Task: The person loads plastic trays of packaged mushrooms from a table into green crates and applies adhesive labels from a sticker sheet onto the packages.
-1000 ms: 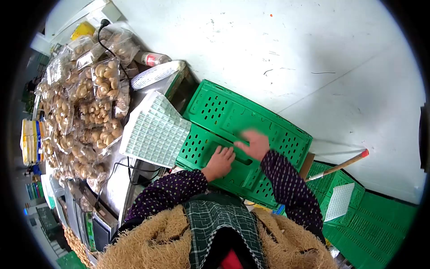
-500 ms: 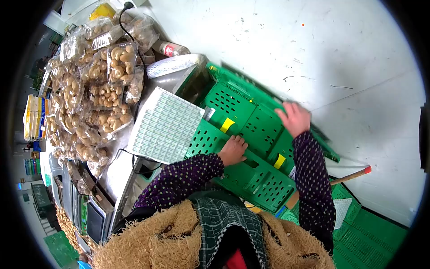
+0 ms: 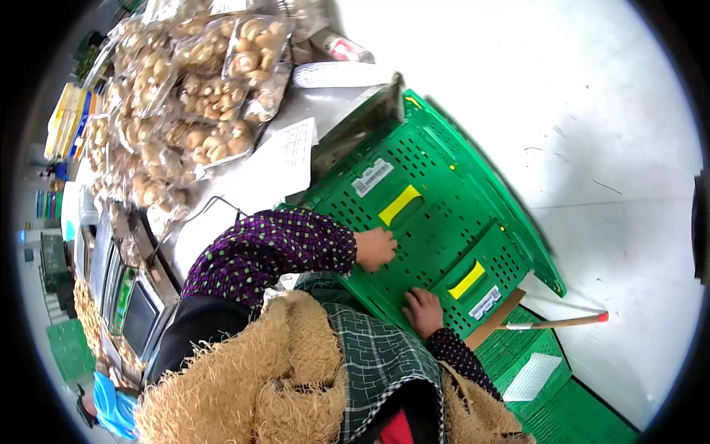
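Observation:
A green folding plastic crate with yellow latches lies in front of me, its latch panels folded flat inward. Its far long wall still rises along the white surface. My left hand is at the near left part of the crate, fingers curled against it; their tips are partly hidden. Lower right, my right hand rests at the crate's near edge, its fingers stretched over the green plastic. White labels are on the panels.
Bags of mushrooms pile up at left on a metal table, beside a printed white sheet. A bottle lies behind. Scales stand lower left. More green crates and a red-tipped wooden handle are lower right.
My right hand has moved from the far wall to the near edge. The crate's latch panels now lie flatter, and my left hand's fingers have curled. The view has shifted.

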{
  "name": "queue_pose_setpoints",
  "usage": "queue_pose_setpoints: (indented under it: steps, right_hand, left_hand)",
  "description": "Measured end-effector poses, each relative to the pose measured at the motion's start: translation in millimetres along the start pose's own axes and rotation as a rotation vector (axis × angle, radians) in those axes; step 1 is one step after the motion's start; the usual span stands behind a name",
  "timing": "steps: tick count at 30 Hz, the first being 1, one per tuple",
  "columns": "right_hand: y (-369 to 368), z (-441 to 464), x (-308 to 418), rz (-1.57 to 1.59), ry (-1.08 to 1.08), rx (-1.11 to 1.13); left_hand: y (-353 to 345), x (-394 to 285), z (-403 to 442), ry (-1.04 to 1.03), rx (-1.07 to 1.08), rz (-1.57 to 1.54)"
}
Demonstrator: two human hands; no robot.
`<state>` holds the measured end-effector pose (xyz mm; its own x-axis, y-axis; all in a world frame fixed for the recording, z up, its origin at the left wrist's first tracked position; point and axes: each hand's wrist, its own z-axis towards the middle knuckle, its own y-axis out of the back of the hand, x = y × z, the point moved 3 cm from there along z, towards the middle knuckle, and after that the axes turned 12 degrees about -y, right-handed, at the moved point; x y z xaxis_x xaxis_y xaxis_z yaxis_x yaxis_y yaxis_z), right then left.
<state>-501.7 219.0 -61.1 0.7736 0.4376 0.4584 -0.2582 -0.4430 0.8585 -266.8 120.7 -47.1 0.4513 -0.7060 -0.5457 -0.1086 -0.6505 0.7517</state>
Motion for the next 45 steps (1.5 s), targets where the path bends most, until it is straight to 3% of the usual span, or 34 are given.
queue_pose_setpoints:
  steps: [2, 3, 4, 6, 8, 10, 11, 13, 17, 18, 20, 22, 24, 29, 31, 33, 34, 35, 37, 38, 39, 41, 43, 45]
  right_hand:
    - [-1, -4, -5, -0.117, -0.006, -0.052]
    - [1, -3, -8, -0.140, 0.064, -0.082]
    - [2, -1, -13, -0.144, 0.066, -0.086]
    - [2, 9, -18, -0.229, 0.161, 0.069]
    - [1, 26, -11, -0.251, 0.142, 0.062]
    - [-3, 40, -6, -0.326, -0.094, 0.454]
    - [10, 45, 1, -0.336, -0.195, 0.504]
    - [73, 25, 33, -0.266, -0.278, 0.396]
    - [20, -90, -84, -0.630, -0.240, -0.039]
    - [123, -71, -5, -0.493, -0.510, 0.016]
    - [106, -71, -12, -0.665, -0.418, -0.131]
    - [87, -62, -18, -0.888, -0.348, -0.148]
    - [84, -53, -6, -1.057, -0.299, -0.109]
    - [130, 8, 79, -0.464, -0.334, -0.006]
    - [118, -42, 18, -0.415, -0.410, 0.030]
    - [99, -120, -64, -0.408, -0.514, 0.032]
    - [114, -138, -42, -0.476, -0.712, -0.036]
    - [114, -144, -44, -0.502, -0.692, 0.038]
    - [101, -127, -67, -0.544, -0.650, 0.083]
    - [89, -107, -87, -0.587, -0.612, 0.110]
    - [80, -82, -95, -0.634, -0.378, -0.103]
    - [64, -28, -83, -0.221, -0.233, -0.459]
    - [162, 44, 76, 0.094, -0.473, -0.246]
    - [156, 76, 86, 0.381, -0.335, -0.115]
  left_hand:
    - [-25, 8, -21, -0.125, -0.094, 0.294]
    - [-27, 9, -15, -0.069, 0.079, 0.326]
    - [-22, 10, -10, -0.067, 0.076, 0.331]
    - [-15, 12, -2, -0.143, 0.265, 0.464]
    - [-19, 9, -3, -0.173, 0.219, 0.583]
    - [-23, 8, -5, -0.259, 0.133, 0.537]
    - [-32, 14, -3, -0.291, 0.048, 0.553]
    - [-40, 15, -3, -0.295, 0.046, 0.575]
    - [-26, 7, 11, -0.278, 0.274, 0.624]
    - [-32, 5, 17, -0.282, 0.352, 0.622]
    - [-38, -6, 28, -0.261, 0.283, 0.637]
    - [-37, -14, 36, -0.214, 0.546, 0.726]
    - [-40, -10, 35, -0.262, 0.472, 0.727]
    - [-13, -22, 32, -0.160, 0.347, 0.509]
    - [11, -27, -2, -0.170, 0.031, 0.581]
    - [56, -12, -50, -0.021, -0.281, 0.576]
    - [78, 7, -82, -0.175, -0.627, 0.699]
    - [86, 28, -90, 0.205, -0.327, 0.442]
    - [94, 41, -122, 0.212, -0.492, 0.554]
    - [96, 44, -120, 0.251, -0.468, 0.488]
    - [107, 26, -122, 0.278, -0.474, 0.446]
    - [111, -18, -120, 0.260, -0.461, 0.341]
    - [126, -74, -151, 0.164, -0.738, 0.436]
    - [122, -102, -179, 0.174, -0.901, 0.436]
